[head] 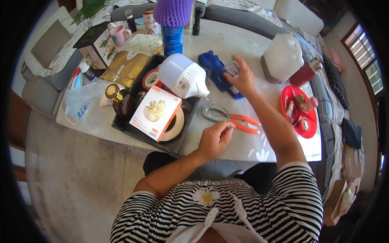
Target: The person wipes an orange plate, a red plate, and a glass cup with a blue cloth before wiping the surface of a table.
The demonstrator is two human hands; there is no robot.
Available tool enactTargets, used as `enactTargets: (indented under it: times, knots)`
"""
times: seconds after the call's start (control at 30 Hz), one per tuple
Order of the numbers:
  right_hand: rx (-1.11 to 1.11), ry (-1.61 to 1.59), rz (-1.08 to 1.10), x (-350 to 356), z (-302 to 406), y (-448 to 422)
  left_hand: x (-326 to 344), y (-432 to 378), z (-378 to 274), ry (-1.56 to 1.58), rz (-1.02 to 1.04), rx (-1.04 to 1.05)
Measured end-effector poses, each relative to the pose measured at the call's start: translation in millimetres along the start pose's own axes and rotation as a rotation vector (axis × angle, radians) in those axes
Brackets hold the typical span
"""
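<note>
My right hand (243, 76) is over the table beside a clear, shiny object (232, 68), its thumb and fingers spread around it. Whether it grips the object cannot be told. A crumpled blue item (214, 70) lies just left of that hand, partly covered by it. Nearer to me, my left hand (215, 138) rests with curled fingers and nothing visible in them. Its fingertips are close to wide-jawed pliers (217, 111) with orange handle grips, lying flat on the table.
A black tray (186, 130) holds a large LED bulb (182, 76), a boxed headset (155, 113), tape rolls and a brown bottle (120, 100). On the right stand a white jug (284, 57), a red flask (305, 73) and a red dish (284, 106). A purple knitted cover (173, 12) tops a blue can (173, 39).
</note>
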State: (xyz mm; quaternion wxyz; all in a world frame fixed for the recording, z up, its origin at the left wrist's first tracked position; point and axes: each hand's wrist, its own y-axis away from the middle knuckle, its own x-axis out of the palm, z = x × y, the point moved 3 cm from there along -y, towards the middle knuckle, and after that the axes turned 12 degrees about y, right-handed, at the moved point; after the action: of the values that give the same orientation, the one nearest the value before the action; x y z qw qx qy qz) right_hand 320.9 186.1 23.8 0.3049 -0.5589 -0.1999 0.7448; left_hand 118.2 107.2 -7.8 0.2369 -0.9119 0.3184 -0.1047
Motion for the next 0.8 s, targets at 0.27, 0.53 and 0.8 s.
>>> enactTargets:
  times: [0.27,0.53,0.8]
  knots:
    - [0.542,-1.409,0.335,-38,6,26,-2,3,26,0.414,-0.137,-0.295]
    - [0.113,-1.245,0.597,-67,52,51,10,-25,-24,1.349,-0.067,-0.636]
    - [-0.182,-0.192,0.416,42,-36,31,3,-24,-38,0.674,-0.285,-0.283]
